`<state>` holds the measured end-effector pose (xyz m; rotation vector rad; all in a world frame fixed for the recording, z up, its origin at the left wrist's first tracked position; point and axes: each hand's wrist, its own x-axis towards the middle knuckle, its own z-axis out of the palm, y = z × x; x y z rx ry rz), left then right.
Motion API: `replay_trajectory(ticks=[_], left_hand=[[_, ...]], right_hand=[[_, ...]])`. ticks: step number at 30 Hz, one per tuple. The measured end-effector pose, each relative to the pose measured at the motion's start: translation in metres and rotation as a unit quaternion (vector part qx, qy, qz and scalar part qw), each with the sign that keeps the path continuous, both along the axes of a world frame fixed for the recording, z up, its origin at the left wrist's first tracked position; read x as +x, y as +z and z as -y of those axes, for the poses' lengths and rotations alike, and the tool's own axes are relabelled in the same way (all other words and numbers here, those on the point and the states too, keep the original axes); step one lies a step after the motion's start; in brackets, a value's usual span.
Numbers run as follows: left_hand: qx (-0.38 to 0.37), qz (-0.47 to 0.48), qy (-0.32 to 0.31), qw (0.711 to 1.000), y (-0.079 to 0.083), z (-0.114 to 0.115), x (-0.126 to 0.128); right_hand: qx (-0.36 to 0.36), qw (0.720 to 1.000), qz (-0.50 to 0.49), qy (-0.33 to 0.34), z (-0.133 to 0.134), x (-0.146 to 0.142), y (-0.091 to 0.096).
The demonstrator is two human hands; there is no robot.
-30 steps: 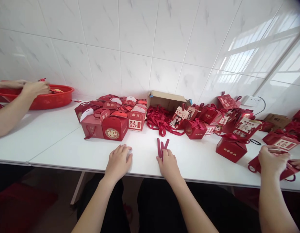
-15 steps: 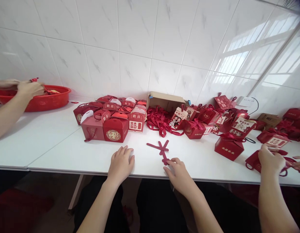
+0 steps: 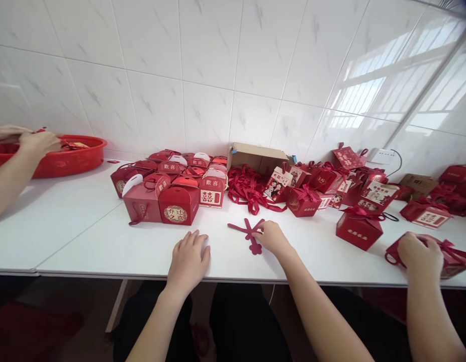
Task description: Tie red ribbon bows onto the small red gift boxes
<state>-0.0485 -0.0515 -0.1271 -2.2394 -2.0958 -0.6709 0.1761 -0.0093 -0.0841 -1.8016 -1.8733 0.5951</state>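
Several flat dark red strips (image 3: 249, 233) lie crossed on the white table, one with a flower-shaped end near the front. My right hand (image 3: 272, 237) reaches in from the right, thumb and fingers closed on the upper right end of one strip. Palm down on the table to the left, my left hand (image 3: 189, 259) has its fingers stretched out and holds nothing. Just beyond it stands a red box with gold lettering (image 3: 178, 206), beside a duller red box with a cord handle (image 3: 144, 201).
Behind lie tangled red ribbons (image 3: 251, 188) by an open cardboard box (image 3: 261, 150). Ribboned gift boxes (image 3: 304, 200) crowd the right. A co-worker's hand (image 3: 421, 251) holds a red box there; another person's hands (image 3: 38, 142) work over a red basin (image 3: 72, 163) at left.
My right hand has moved up from the flower-shaped end to the strips' upper right. My left hand stays put. The co-worker's hand on the right has shifted on the red box.
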Motion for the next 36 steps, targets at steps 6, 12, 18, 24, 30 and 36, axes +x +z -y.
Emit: replay_trajectory(ticks=[6,12,18,24,30,36], left_hand=[[0.005,0.0,-0.001,1.0,-0.002,-0.001,-0.001],[0.005,-0.005,-0.003,1.0,-0.003,-0.001,-0.001],[0.004,-0.01,-0.011,1.0,-0.004,-0.001,-0.002],[0.0,-0.005,-0.01,1.0,-0.003,-0.002,-0.002],[-0.004,0.007,-0.003,1.0,-0.003,-0.002,-0.001],[0.01,0.005,-0.001,1.0,-0.005,-0.003,-0.001]], right_hand=[[-0.026,0.999,0.01,-0.015,-0.014,0.009,0.002],[-0.055,0.998,0.021,-0.022,0.004,0.015,-0.003],[-0.04,0.997,0.039,-0.044,-0.002,0.004,-0.008],[-0.098,0.994,0.041,-0.012,-0.014,-0.003,-0.008],[-0.119,0.99,0.074,0.011,0.004,0.006,-0.001],[-0.058,0.993,0.099,-0.015,0.033,0.033,-0.007]])
